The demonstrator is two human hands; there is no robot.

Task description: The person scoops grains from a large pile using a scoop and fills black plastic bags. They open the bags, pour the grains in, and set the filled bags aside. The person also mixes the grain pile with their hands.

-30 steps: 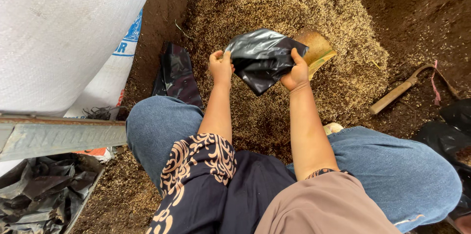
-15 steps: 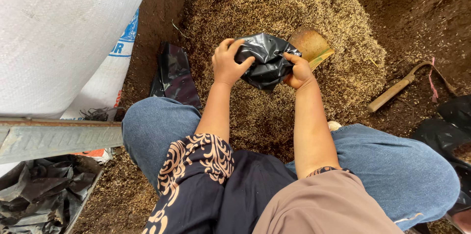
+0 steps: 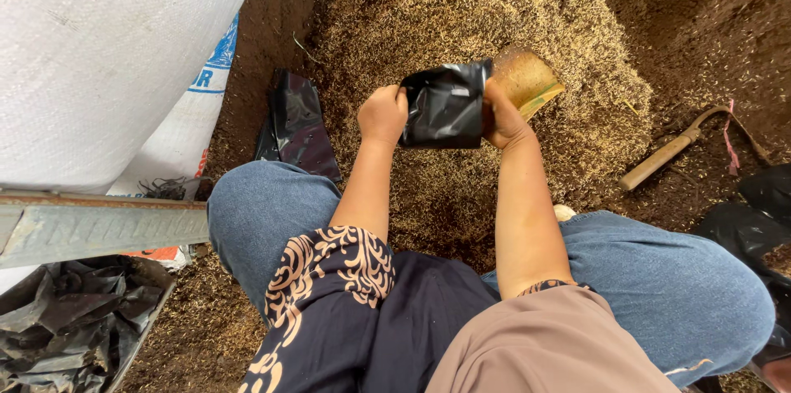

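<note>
L hand [image 3: 382, 115] & R hand [image 3: 500, 115] each pinch a side of a glossy black bag [image 3: 445, 106], held over the husk pile [image 3: 461, 22]. Scoop [image 3: 527, 80] half hidden behind R hand. White woven sack [image 3: 107, 47] at left, wooden handle [image 3: 663, 159] at right, blade buried. More bags [image 3: 297, 125] lie flat nearby.

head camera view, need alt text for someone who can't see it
Seen from above, a seated person's left hand and right hand hold a small black plastic bag over a heap of rice husks on dark soil. A tan scoop lies just behind the bag, a wooden-handled tool to the right and a white woven sack on the left.
</note>
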